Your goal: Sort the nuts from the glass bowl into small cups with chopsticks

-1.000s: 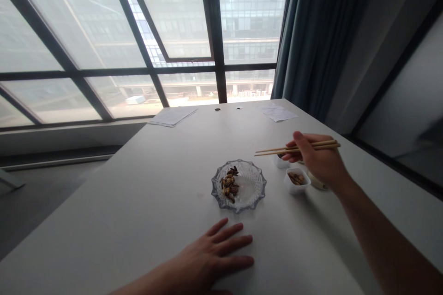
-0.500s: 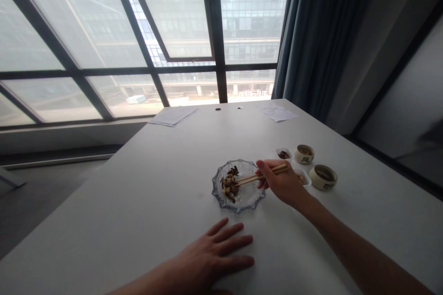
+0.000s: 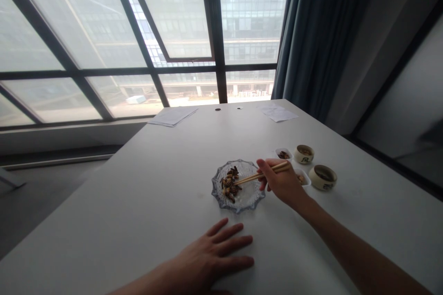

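Observation:
My right hand (image 3: 280,179) grips a pair of wooden chopsticks (image 3: 258,175), slanting down to the left over a clear scalloped glass plate (image 3: 251,198). Their tips touch a heap of small brown and tan pieces, perhaps seeds or nuts (image 3: 229,184), on the plate's left half. Whether a piece is pinched between the tips I cannot tell. My left hand (image 3: 216,251) lies flat on the white table (image 3: 145,207), in front of the plate, its fingers spread and holding nothing. Partly behind my right hand sits a white dish (image 3: 306,179) with light brown pieces.
Right of the plate stand another small white dish (image 3: 284,153) with dark pieces and two cream cups, a far one (image 3: 304,156) and a nearer one (image 3: 322,179). Papers lie at the far left (image 3: 173,116) and far right (image 3: 278,113), before a large window.
The chopstick tips have drawn closer together and shifted slightly among the brown pieces. My right hand has barely moved, and my left hand stays in place.

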Demonstrator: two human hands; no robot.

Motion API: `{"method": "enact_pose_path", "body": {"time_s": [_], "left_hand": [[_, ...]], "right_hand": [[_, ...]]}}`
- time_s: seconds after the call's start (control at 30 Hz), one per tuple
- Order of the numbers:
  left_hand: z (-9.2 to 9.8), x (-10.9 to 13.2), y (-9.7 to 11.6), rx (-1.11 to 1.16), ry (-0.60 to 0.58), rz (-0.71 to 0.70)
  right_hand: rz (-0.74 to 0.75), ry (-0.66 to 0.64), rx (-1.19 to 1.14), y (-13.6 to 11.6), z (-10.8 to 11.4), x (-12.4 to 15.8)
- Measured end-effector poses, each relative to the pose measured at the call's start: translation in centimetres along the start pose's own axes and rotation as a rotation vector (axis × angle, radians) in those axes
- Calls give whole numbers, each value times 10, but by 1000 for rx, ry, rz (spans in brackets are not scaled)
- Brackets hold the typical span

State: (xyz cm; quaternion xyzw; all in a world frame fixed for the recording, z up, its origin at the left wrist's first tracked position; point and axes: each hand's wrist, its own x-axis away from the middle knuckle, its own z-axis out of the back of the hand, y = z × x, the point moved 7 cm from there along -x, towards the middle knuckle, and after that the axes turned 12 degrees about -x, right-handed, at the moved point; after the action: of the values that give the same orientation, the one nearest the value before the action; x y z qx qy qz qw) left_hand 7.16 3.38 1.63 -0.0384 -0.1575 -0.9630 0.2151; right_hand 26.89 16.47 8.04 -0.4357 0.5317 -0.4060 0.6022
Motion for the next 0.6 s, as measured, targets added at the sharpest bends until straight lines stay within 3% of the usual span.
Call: {"method": "enact_pose_path", "body": {"time_s": [0.27,0.37,0.6], "left_hand": [[0,0,1,-7,30,-20],[0,0,1,-11,14,-16],[-2,1,0,-57,11,-13]], "right_hand": [[33,87,7,-15,11,-2],[119,189,47,-35,37,-5],[321,563,308,-84,116,-5]]}}
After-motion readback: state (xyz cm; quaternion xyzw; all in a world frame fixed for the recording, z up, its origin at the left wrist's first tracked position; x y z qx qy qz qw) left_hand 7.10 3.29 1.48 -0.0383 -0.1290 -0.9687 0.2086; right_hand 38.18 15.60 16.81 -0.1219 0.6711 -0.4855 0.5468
